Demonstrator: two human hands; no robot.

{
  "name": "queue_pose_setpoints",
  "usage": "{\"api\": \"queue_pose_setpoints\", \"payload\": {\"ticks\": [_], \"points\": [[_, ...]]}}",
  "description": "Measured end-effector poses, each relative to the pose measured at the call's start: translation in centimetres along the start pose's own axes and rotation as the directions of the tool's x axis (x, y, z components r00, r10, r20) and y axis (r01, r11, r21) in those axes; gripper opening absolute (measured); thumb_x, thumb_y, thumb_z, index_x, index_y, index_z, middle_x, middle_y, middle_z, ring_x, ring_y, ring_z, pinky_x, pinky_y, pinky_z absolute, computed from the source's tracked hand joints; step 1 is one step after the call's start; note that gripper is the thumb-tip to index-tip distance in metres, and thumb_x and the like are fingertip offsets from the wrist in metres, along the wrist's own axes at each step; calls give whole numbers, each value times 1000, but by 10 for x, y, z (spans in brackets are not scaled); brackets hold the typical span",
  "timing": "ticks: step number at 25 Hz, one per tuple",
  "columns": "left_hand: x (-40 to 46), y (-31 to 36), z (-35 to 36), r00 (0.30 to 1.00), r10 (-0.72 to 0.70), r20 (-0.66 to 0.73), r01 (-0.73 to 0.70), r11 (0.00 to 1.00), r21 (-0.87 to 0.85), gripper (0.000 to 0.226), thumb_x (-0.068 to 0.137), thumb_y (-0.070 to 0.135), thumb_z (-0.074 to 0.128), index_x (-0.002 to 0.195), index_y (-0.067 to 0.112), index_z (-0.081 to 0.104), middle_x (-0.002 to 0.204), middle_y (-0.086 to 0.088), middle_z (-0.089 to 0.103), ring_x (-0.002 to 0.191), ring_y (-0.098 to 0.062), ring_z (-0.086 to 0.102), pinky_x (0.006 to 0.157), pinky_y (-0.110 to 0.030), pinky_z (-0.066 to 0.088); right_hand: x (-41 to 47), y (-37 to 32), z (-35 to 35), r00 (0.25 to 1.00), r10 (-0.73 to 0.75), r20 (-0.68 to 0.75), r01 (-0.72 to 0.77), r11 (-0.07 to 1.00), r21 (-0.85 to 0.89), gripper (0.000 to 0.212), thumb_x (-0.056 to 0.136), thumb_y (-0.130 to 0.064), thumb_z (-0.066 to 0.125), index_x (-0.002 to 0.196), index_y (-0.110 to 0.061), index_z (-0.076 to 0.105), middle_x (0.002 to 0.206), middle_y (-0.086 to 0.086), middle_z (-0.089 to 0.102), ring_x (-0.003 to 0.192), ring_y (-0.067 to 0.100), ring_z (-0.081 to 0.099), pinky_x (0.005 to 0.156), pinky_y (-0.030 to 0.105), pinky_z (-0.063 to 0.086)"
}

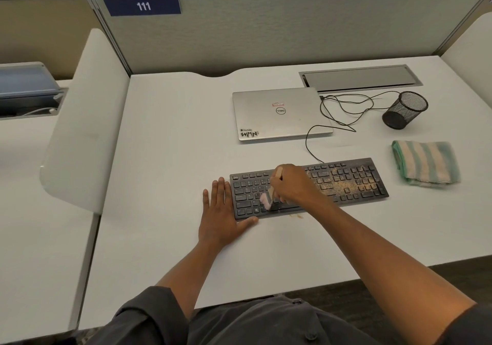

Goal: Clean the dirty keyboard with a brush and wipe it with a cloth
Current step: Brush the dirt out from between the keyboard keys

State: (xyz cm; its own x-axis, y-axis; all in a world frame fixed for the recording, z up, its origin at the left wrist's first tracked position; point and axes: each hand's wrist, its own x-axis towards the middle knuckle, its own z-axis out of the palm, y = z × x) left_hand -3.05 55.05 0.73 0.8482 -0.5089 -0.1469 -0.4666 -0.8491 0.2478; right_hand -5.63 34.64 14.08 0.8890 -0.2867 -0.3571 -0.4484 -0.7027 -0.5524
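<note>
A black keyboard (pixel 346 182) lies on the white desk (pixel 173 137), its right half dusted with tan crumbs. My right hand (pixel 291 183) grips a small brush (pixel 267 199) by its wooden handle, with the pale bristles down on the keys of the left half. My left hand (pixel 219 211) rests flat on the desk against the keyboard's left end, its thumb along the front edge. A folded green-and-white striped cloth (pixel 426 162) lies to the right of the keyboard. A few crumbs (pixel 296 215) sit on the desk just in front of the keyboard.
A closed silver laptop (pixel 279 115) sits behind the keyboard, with a black cable (pixel 343 110) looping beside it. A black mesh pen cup (pixel 406 110) lies tipped at the right. A cable hatch (pixel 359 78) is set in the desk's back. Grey partitions (pixel 266 30) ring the desk.
</note>
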Motion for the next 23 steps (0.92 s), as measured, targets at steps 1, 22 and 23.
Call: {"api": "queue_pose_setpoints", "payload": {"ticks": [1, 22, 23], "points": [[0, 0, 0, 1000, -1, 0, 1, 1000, 1, 126, 77, 96, 22, 159, 5, -10, 168, -14, -15, 153, -23, -24, 124, -50, -13, 0, 0, 0, 999, 16, 35, -15, 1000, -20, 27, 94, -15, 48, 82, -3, 69, 66, 12, 72, 62, 27, 72, 60, 39, 61], [0, 1, -2, 1000, -10, 24, 10, 1000, 26, 126, 77, 96, 19, 159, 5, -14, 167, -13, -20, 152, -24, -27, 123, -49, -15, -6, -1, 1, 997, -58, -46, 64, 991, 119, 17, 94, -16, 53, 87, -10, 68, 72, 4, 70, 69, 23, 69, 67, 40, 58], [0, 1, -2, 1000, -7, 26, 7, 1000, 28, 126, 77, 96, 20, 159, 6, -14, 167, -14, -19, 152, -24, -27, 123, -49, -15, -6, 2, -2, 996, -64, -56, 69, 993, 98, 16, 94, -17, 54, 88, -12, 68, 76, 3, 70, 74, 22, 69, 68, 38, 57]]}}
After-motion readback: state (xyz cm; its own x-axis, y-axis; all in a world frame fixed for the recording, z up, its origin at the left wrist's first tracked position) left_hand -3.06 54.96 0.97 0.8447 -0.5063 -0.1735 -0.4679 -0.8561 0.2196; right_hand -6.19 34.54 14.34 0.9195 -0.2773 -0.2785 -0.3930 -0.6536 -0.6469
